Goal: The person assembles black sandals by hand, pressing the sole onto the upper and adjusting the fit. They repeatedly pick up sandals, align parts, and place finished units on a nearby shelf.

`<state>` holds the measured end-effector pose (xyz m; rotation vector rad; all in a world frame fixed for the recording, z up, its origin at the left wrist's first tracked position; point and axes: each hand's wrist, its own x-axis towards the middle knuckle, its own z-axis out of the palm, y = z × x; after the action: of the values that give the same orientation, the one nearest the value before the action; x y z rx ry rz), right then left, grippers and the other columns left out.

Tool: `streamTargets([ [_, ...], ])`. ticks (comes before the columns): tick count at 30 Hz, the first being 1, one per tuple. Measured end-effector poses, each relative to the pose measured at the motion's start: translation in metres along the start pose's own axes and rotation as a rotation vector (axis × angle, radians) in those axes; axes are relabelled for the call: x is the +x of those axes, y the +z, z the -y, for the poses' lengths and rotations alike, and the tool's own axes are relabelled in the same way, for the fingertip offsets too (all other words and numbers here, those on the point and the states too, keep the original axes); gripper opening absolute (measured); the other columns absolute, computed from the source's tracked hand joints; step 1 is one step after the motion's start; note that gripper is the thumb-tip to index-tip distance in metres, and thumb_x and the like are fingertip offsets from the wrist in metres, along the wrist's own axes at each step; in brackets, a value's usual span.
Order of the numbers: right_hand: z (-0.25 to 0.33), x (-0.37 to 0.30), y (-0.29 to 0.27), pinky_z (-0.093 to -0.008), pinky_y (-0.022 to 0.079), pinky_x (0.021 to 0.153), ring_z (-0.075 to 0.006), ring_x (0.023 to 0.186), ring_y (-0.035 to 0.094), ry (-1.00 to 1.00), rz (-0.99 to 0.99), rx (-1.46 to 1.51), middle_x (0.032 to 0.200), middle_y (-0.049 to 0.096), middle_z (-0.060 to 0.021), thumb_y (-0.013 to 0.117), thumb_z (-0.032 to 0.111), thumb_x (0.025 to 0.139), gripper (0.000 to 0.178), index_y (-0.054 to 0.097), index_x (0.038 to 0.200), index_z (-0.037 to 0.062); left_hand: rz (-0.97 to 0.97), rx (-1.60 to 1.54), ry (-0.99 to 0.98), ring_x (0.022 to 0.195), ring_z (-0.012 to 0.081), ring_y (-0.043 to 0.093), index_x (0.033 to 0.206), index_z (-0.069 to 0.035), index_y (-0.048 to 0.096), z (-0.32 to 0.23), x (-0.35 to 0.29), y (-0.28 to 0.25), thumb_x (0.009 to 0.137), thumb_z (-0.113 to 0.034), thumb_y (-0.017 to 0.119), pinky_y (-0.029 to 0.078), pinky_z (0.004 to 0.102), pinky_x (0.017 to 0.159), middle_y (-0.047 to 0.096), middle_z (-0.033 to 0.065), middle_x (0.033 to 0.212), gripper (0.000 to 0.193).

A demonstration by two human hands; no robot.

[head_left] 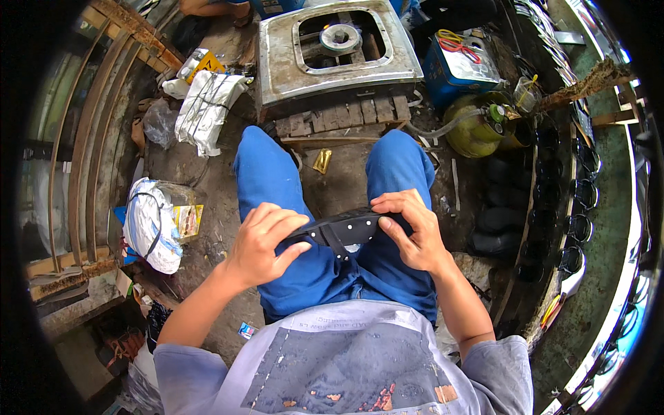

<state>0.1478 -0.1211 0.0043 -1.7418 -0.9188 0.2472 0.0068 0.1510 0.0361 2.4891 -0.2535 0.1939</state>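
Observation:
In front of my lap I hold a flat black piece (335,231) crosswise between both hands. Pale, rivet-like dots mark it, and a narrow black strap hangs from its near side; its exact kind I cannot make out. My left hand (265,243) pinches its left end, thumb below and fingers on top. At the other end my right hand (409,228) grips it with the thumb toward me and the fingers over the far edge. Both ends are partly hidden by my fingers. The piece is above my blue trousers (277,180).
Ahead stands a metal-topped workbench (283,76) with a round wheel (340,39) in its opening. To its right are a blue container (443,76) and a greenish tank (474,128) with a hose. White bundles (207,111) lie at left. Black rounded items (501,211) line the right side.

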Motion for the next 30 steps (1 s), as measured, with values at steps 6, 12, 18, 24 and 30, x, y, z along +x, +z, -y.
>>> streamTargets([
  [6,0.037,0.017,0.020,-0.0416,0.037,0.100,-0.0229,0.105,0.063,-0.053,0.047,-0.346,0.113,0.073,-0.0029,0.072,0.015,0.089,0.017,0.070,0.105,0.0091,-0.156,-0.112,-0.182,0.102,0.0348,0.064,0.112,0.001,0.067,-0.010,-0.011,0.018,0.081,-0.005,0.074,0.050,0.0436,0.091,0.070,0.0155,0.107,0.033],
  [12,0.047,0.028,0.070,-0.0414,0.042,0.096,-0.0193,0.096,0.063,-0.116,0.129,-0.450,0.106,0.075,0.0020,0.074,0.020,0.088,0.015,0.076,0.099,0.0101,-0.205,-0.137,-0.182,0.095,0.0347,0.066,0.105,0.001,0.069,-0.003,-0.012,0.027,0.079,0.001,0.074,0.053,0.0427,0.087,0.071,0.0153,0.100,0.027],
  [18,0.039,0.034,0.070,-0.0393,0.039,0.095,-0.0154,0.094,0.064,-0.087,0.169,-0.425,0.106,0.077,0.0046,0.073,0.021,0.088,0.014,0.077,0.098,0.0125,-0.258,-0.256,-0.364,0.093,0.0321,0.069,0.102,0.001,0.072,-0.003,-0.015,0.035,0.082,-0.002,0.076,0.055,0.0396,0.085,0.074,0.0150,0.097,0.020],
  [24,0.047,0.035,0.074,-0.0395,0.038,0.097,-0.0152,0.098,0.063,-0.077,0.171,-0.430,0.107,0.076,0.0057,0.073,0.024,0.088,0.015,0.076,0.099,0.0139,-0.312,-0.475,-0.485,0.104,0.0284,0.070,0.118,0.000,0.069,0.002,-0.039,0.031,0.089,-0.008,0.080,0.054,0.0376,0.092,0.073,0.0148,0.111,0.032],
  [30,0.038,0.023,0.098,-0.0374,0.035,0.096,-0.0146,0.099,0.060,-0.173,0.134,-0.510,0.100,0.071,0.0076,0.069,0.017,0.080,0.012,0.070,0.092,0.0147,-0.351,-0.446,-0.438,0.104,0.0273,0.070,0.115,0.000,0.069,0.003,-0.051,0.048,0.087,0.000,0.079,0.054,0.0361,0.093,0.073,0.0138,0.112,0.030],
])
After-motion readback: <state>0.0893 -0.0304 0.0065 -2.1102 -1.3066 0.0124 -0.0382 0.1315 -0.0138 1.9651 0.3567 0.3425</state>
